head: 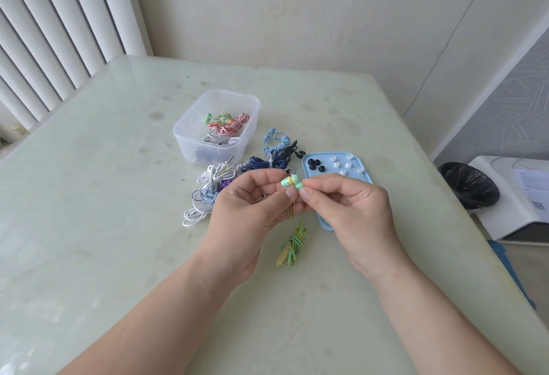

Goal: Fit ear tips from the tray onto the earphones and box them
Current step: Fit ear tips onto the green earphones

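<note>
Above the table both hands meet on a pair of mint-green and yellow earbuds (291, 181). My left hand (252, 205) pinches one earbud between thumb and fingers. My right hand (347, 205) pinches the other at its tip. Their green and yellow bundled cord (292, 244) hangs down to the table below. Just behind my right hand lies the light blue tray (326, 224), with black ear tips (315, 164) and several white ear tips (346, 165) in it. A clear plastic box (215, 126) at the back holds coiled earphones (230, 123).
A heap of white, purple, navy and light blue earphones (237, 172) lies between the box and the tray. The pale green table (118, 241) ends at the right, where a black-lined bin (469, 186) and a white stand (511, 196) sit on the floor.
</note>
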{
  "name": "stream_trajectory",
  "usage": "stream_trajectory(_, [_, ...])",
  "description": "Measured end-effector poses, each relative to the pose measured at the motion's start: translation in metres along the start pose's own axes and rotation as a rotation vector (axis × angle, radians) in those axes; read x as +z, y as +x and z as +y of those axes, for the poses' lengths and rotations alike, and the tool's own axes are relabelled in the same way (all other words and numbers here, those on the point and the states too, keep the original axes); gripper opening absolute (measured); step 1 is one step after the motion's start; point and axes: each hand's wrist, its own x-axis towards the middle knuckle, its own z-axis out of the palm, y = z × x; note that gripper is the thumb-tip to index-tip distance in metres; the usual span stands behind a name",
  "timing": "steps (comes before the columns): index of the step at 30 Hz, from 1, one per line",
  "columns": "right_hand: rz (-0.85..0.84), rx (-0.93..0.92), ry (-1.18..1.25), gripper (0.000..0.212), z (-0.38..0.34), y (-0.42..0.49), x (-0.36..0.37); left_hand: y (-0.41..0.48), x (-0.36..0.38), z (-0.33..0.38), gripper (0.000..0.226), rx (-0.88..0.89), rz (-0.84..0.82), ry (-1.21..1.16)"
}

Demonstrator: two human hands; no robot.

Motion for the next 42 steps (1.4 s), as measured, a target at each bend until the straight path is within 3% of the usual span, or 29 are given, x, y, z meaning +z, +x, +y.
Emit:
stream_trajectory(4, [0.008,0.067,0.048,0.016,0.001,-0.001,0.002,0.001,-0.001,0.000,0.034,0.005,0.004,0.011])
stream_trajectory(12, [0.035,0.022,0.052,0.018,0.001,-0.002,0.001,0.000,0.001,0.000,0.032,0.010,0.022,-0.002])
stream_trajectory(19, [-0.050,-0.228,-0.306,0.018,0.008,-0.004,0.000,-0.001,-0.002,0.000,0.029,0.002,0.031,0.008])
stream_trajectory(24, [-0.047,-0.055,-0.045,0.011,-0.002,0.001,-0.007,-0.002,0.001,0.003,0.028,-0.038,-0.037,0.005])
stream_trajectory(29, [-0.182,-0.089,-0.137,0.015,-0.008,0.006,-0.017,-0.003,0.001,0.005,0.029,-0.078,-0.054,0.039])
stream_trajectory(42, [-0.250,-0.103,-0.215,0.013,-0.006,0.006,-0.022,0.000,-0.002,0.004,0.018,-0.142,-0.139,0.080])
